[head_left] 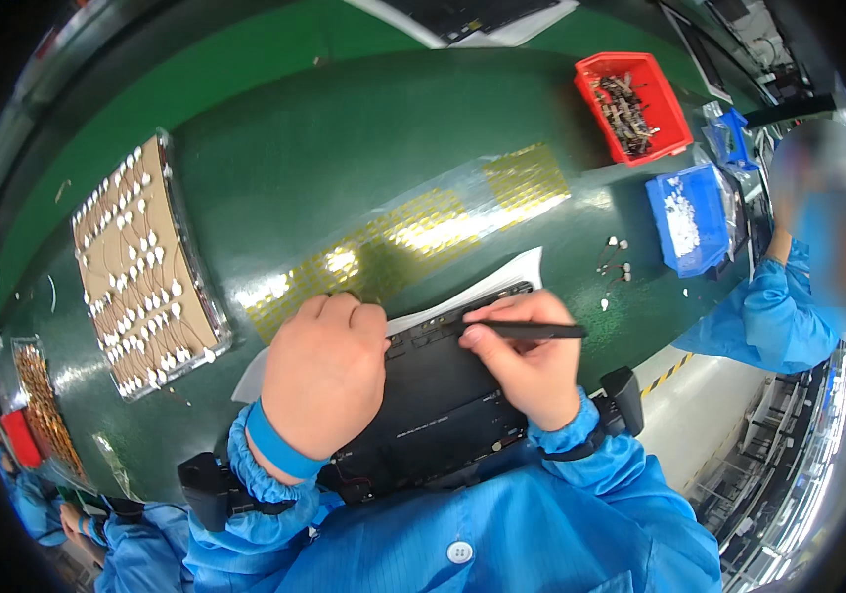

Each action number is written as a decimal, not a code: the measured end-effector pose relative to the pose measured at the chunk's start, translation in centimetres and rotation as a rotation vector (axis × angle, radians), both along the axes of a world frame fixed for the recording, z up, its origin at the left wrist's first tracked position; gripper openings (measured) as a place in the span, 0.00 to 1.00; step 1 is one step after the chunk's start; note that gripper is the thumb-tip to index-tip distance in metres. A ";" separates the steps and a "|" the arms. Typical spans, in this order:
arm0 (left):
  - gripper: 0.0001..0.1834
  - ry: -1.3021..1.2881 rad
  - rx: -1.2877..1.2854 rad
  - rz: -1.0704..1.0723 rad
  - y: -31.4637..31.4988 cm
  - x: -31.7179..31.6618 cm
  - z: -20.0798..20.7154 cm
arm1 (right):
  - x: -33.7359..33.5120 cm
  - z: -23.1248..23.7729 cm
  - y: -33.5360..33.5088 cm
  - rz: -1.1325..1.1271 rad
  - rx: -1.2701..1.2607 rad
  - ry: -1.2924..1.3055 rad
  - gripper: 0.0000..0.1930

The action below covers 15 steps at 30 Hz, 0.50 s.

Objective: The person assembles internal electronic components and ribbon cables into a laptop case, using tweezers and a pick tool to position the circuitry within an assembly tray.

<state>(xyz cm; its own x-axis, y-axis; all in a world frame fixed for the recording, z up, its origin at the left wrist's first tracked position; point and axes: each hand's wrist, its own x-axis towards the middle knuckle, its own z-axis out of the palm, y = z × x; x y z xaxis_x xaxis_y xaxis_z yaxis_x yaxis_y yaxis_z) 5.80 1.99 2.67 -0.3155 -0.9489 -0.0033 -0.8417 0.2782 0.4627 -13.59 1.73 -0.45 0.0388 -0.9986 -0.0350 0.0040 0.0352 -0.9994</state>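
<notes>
A green table (274,119), a black panel (423,390), and two bare hands meeting the panel's far edge.

The panel lies at the table's near side, in front of the person's body, with a white sheet (520,272) showing past its far edge. Beyond the panel stretches a yellow-patterned strip (413,237); well to its left lies a tray (164,193) of white connectors on thin wires. Far to the panel's right stand a red bin (670,114) of small parts and, nearer, a blue bin (712,222) of white pieces. The left hand (329,361) curls over the panel's far left part; whether it grips anything I cannot tell. The right hand (532,361), at the panel's far right part, pinches a slim black tool (546,330) between thumb and fingers.
</notes>
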 end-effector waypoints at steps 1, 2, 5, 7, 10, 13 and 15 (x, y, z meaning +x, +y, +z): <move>0.09 -0.002 -0.020 -0.019 -0.2 0.0 -0.2 | -0.3 -0.3 0.0 0.035 -0.048 0.076 0.07; 0.09 0.013 -0.019 -0.040 -0.3 0.2 -0.5 | -0.3 -0.3 -0.1 0.031 -0.027 0.062 0.07; 0.08 0.064 0.038 -0.062 -0.4 0.0 0.4 | -1.1 0.4 -0.1 -0.009 0.010 -0.057 0.08; 0.07 0.202 0.167 -0.065 -0.4 0.2 1.3 | -2.3 1.4 0.3 -0.051 -0.150 -0.369 0.09; 0.06 0.286 0.069 -0.118 -1.0 0.8 3.2 | -6.5 4.6 -0.4 -0.089 -0.383 -0.344 0.02; 0.08 0.348 0.081 0.152 -2.9 2.4 3.9 | -11.8 5.4 -1.3 -0.211 -0.304 0.126 0.05; 0.08 0.527 0.057 0.337 -5.2 4.1 4.0 | -12.7 4.3 -3.4 -0.240 -0.386 0.575 0.05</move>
<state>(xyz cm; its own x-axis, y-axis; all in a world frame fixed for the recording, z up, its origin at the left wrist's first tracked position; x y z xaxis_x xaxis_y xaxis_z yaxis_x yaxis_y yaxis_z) 9.91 -3.19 6.62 0.0279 -0.9995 0.0172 -0.5332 -0.0003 0.8460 -26.28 -1.72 3.88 -0.1008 -0.9225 0.3725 -0.5618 -0.2563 -0.7866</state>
